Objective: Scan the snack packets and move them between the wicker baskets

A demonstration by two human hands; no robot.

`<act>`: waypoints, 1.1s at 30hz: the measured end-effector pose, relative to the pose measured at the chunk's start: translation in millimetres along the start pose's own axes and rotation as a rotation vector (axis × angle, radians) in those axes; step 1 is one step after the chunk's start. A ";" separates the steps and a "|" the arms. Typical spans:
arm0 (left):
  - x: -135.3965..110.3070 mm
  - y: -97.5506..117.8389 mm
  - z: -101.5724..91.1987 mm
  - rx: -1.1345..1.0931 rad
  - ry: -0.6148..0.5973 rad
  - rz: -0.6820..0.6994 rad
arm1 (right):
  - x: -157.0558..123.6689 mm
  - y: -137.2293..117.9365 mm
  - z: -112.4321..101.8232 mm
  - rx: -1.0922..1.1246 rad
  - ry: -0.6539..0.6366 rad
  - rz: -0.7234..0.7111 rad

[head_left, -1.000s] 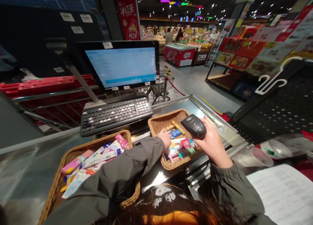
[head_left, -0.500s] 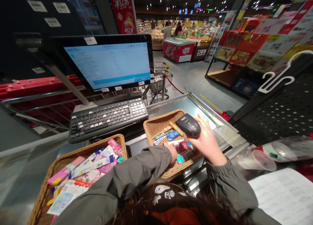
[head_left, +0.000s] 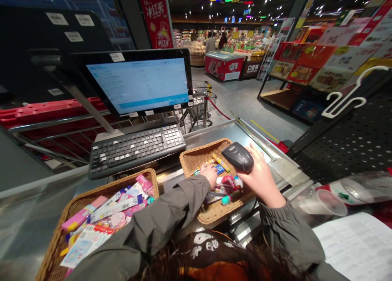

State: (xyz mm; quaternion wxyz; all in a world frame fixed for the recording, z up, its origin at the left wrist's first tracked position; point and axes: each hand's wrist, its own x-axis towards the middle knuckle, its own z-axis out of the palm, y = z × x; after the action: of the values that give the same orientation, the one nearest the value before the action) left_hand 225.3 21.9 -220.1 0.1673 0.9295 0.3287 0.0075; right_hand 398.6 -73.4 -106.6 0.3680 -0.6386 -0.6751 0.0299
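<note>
In the head view, the only one, the right hand (head_left: pixel 260 175) had its fingers wrapped round a black handheld scanner (head_left: pixel 238 156), lifted above the far right side of a wicker basket (head_left: pixel 214 217); the raised grip probably served to keep the scanner off the goods and leave the basket's open middle free. The left hand (head_left: pixel 210 174) reached down into that same basket, its fingers bent among the small goods next to a blue packet (head_left: pixel 219 169); whether they had closed on anything, I could not tell, as the undersides were hidden. A yellow stick-shaped item (head_left: pixel 221 162) lay beside the packet, and a teal-ended item (head_left: pixel 226 200) lay nearer the body, all kept together, it seemed, by the basket's walls. A second basket (head_left: pixel 56 232) stood apart to the left, under the left sleeve (head_left: pixel 165 215), heaped with loose packets (head_left: pixel 116 207); two separate baskets presumably kept the two lots from mixing. Past the baskets, the keyboard (head_left: pixel 137 148) sat below a lit monitor (head_left: pixel 141 85), which faced the person, likely so that the screen could be read over both arms.
</note>
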 end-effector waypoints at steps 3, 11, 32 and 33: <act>-2.7 -9.1 -37.2 -0.033 -0.006 -0.113 | -2.4 0.3 -2.0 -0.011 0.027 -0.002; -53.0 -24.1 -132.9 -0.156 0.302 -0.203 | 3.9 -12.8 -5.4 -0.018 0.137 -0.069; -181.0 -66.2 -222.1 -0.065 0.921 -0.492 | 68.8 -139.0 30.9 0.005 0.110 -0.415; -184.9 -68.2 -225.0 -0.067 0.946 -0.502 | 71.0 -144.4 33.0 0.008 0.112 -0.429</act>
State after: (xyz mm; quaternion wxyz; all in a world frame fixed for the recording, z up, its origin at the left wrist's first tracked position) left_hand 11.1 27.0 -11.5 0.0269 0.7116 0.5798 0.3958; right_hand 265.7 -22.8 -24.3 0.4054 -0.4796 -0.7739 -0.0822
